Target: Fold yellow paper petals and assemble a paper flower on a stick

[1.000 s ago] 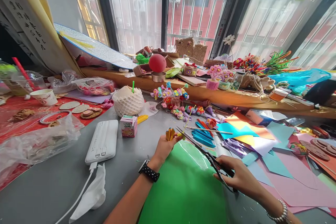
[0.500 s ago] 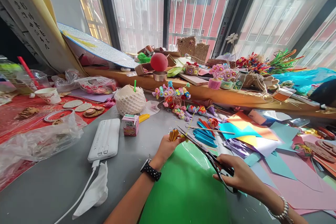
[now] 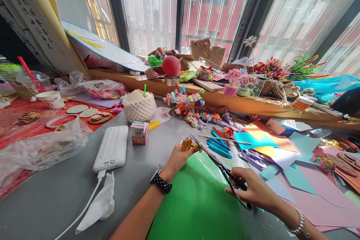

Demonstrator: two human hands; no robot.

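Observation:
My left hand (image 3: 180, 159) is closed around a small bundle of folded orange-yellow paper (image 3: 186, 144), with a bit of yellow-green material at the fingertips. In my right hand (image 3: 250, 187) are black-handled scissors (image 3: 221, 165), fingers through the handle loops. The scissors point up and left, their tips beside the left fingertips; whether the blades touch the yellow-green piece I cannot tell. Below both hands lies a smooth green sheet (image 3: 197, 202) on the grey table (image 3: 135, 195). Just beyond the scissors are folded blue paper strips (image 3: 219, 146) and a thin stick (image 3: 225, 139).
Left stand a white power bank (image 3: 111, 148) with a cable, a small pink box (image 3: 140, 133) and a coconut (image 3: 139, 105) in foam netting. Colourful small flowers (image 3: 184, 101) sit behind the hands. Coloured paper sheets (image 3: 312, 187) cover the right side. A cluttered wooden sill (image 3: 208, 92) runs along the back.
The scissor handles and my right hand have shifted slightly left, and the handle loops look a little closer together. My left hand keeps its hold on the folded paper.

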